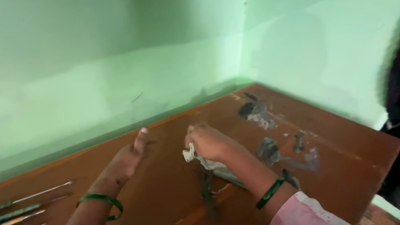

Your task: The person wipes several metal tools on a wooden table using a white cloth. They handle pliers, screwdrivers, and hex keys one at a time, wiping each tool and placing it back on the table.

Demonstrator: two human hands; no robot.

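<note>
Right fingers (198,141) seemingly clutch cloth (198,159).

two bare hands are seen above the brown table (339,175). a thin green bangle (100,201) is worn on the wrist of the left hand (124,161). it looks shiny and sits loose, a little tilted. no sleeve is seen on that arm. another green bangle (270,193) is worn on the wrist of the right hand (210,143). it is dark green and smooth. a pale pink sleeve (309,216) is worn on the right arm, just behind that bangle, at the near edge of the table. small reddish marks are seen on the sleeve's cloth. no rings can be made out on the blurred fingers.
</note>
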